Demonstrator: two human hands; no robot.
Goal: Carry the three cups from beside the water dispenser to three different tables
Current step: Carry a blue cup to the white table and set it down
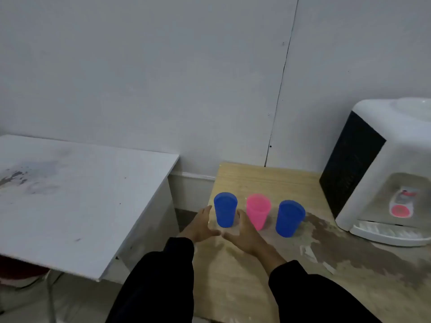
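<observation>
Three plastic cups stand upright in a row on the wooden table [245, 264]: a blue cup [225, 209] at the left, a pink cup [258, 210] in the middle, another blue cup [289, 217] at the right. The white water dispenser [384, 173] sits at the table's right end. My left hand [200, 226] is open just left of the left blue cup, fingers near its side. My right hand [242, 233] is open just right of that cup's base, in front of the pink cup. Neither hand visibly grips the cup.
A white table [70, 201] with stains stands lower left, separated from the wooden table by a narrow gap. A grey panel wall [186, 78] runs behind both. The wooden top is worn and stained near the dispenser.
</observation>
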